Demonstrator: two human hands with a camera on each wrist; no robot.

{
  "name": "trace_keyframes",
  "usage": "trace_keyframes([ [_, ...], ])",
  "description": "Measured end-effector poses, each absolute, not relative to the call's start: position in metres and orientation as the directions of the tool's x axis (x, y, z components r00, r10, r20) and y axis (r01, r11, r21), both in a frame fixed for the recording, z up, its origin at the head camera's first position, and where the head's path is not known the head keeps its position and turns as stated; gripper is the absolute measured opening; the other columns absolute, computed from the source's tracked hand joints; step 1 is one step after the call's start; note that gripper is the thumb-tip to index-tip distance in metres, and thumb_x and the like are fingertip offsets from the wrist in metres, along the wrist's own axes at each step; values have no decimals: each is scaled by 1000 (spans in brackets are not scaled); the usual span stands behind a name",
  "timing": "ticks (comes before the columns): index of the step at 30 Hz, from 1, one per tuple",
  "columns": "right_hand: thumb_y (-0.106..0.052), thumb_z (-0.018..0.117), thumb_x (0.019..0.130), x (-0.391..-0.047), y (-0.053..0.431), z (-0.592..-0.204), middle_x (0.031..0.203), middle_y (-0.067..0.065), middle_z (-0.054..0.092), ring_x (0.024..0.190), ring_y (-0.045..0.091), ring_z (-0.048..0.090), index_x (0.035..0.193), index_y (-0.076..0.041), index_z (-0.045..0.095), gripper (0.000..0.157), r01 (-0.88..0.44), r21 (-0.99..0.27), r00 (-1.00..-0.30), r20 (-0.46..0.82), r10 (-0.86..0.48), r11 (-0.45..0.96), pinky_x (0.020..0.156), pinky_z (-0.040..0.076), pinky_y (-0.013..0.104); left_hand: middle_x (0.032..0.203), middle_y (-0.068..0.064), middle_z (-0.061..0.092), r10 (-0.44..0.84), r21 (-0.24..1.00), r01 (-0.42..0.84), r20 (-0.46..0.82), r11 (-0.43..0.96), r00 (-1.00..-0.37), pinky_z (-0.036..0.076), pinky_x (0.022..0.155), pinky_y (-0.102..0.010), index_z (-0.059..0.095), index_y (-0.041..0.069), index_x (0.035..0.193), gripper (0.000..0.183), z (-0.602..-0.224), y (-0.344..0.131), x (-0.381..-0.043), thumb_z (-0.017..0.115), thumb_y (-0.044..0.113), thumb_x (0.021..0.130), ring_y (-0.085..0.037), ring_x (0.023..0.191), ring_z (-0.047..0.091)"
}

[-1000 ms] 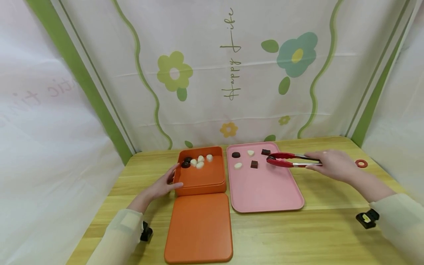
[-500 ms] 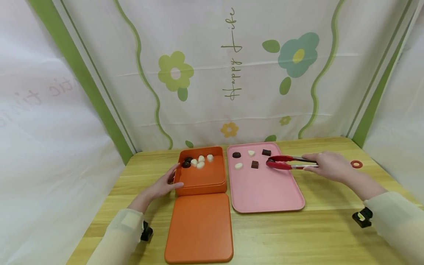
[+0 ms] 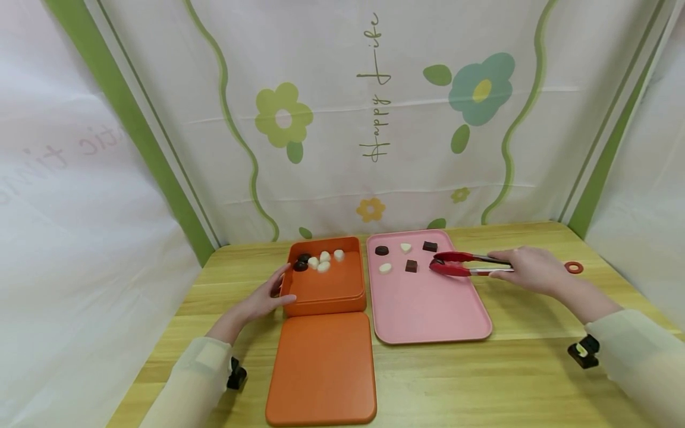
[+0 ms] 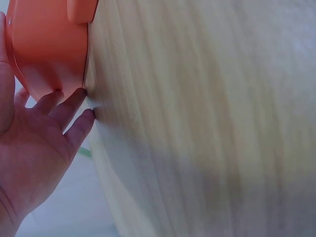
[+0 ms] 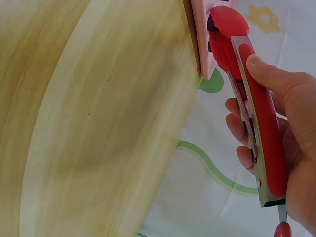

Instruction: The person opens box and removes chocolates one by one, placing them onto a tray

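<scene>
My right hand (image 3: 535, 270) grips a pair of red-tipped tongs (image 3: 473, 271) above the right side of a pink tray (image 3: 423, 309). A dark chocolate (image 3: 437, 260) shows between the tongs' tips; whether they squeeze it is hard to tell. Several more chocolates lie at the tray's far end, among them a dark square (image 3: 411, 266), a white oval (image 3: 385, 268) and a white heart (image 3: 405, 247). On the left, my left hand (image 3: 263, 297) rests with extended fingers against the side of an orange box (image 4: 49, 44). White chocolates (image 3: 323, 266) and dark ones (image 3: 301, 266) sit inside it.
An orange lid (image 3: 322, 368) lies flat in front of the box, nearly touching it. The pink tray stands close to the box's right. A printed curtain (image 3: 332, 178) hangs behind the wooden table (image 3: 455, 380), with white sheets at both sides.
The right hand has shifted slightly left, and the tongs' arms have come a little closer together around the dark chocolate. The left hand and the box have stayed in place.
</scene>
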State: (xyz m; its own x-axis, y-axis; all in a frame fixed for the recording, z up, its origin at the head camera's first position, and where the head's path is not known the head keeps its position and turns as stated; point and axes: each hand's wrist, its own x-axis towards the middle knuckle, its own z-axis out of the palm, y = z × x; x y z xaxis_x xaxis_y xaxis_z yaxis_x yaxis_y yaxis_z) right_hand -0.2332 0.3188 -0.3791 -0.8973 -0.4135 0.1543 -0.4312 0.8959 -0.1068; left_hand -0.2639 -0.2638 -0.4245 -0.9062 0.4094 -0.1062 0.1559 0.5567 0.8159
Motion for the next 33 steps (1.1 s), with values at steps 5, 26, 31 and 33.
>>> trace_keyframes([
  [5, -36, 74, 85, -233, 320, -376, 97, 17, 70, 71, 20, 60, 123, 0, 65, 53, -402, -150, -912, 152, -381, 903, 60, 49, 44, 154, -31, 17, 407, 814, 154, -107, 559, -907, 21, 110, -58, 10, 15, 158, 84, -424, -263, -263, 66, 23, 95, -46, 140, 19],
  [26, -37, 75, 86, -245, 271, -328, 66, -7, 57, 58, 11, 48, 130, -5, 63, 56, -468, -114, -871, 229, -435, 877, 53, 40, 33, 154, -31, 17, 414, 810, 162, -107, 564, -904, 22, 110, -58, 9, 16, 158, 85, -423, -264, -263, 66, 24, 95, -46, 140, 20],
  [31, -39, 74, 86, -247, 248, -319, 73, -2, 64, 61, 14, 51, 130, -5, 63, 57, -486, -120, -863, 220, -454, 866, 53, 41, 33, 153, -33, 18, 416, 813, 170, -96, 557, -904, 23, 109, -60, 9, 14, 158, 85, -424, -263, -263, 66, 22, 95, -48, 139, 22],
  [33, -39, 75, 85, -248, 238, -316, 78, 0, 66, 64, 15, 53, 129, -4, 63, 57, -502, -127, -855, 225, -468, 855, 54, 42, 34, 153, -33, 18, 412, 812, 167, -97, 560, -906, 23, 109, -59, 9, 14, 158, 85, -424, -262, -263, 66, 22, 95, -48, 139, 21],
])
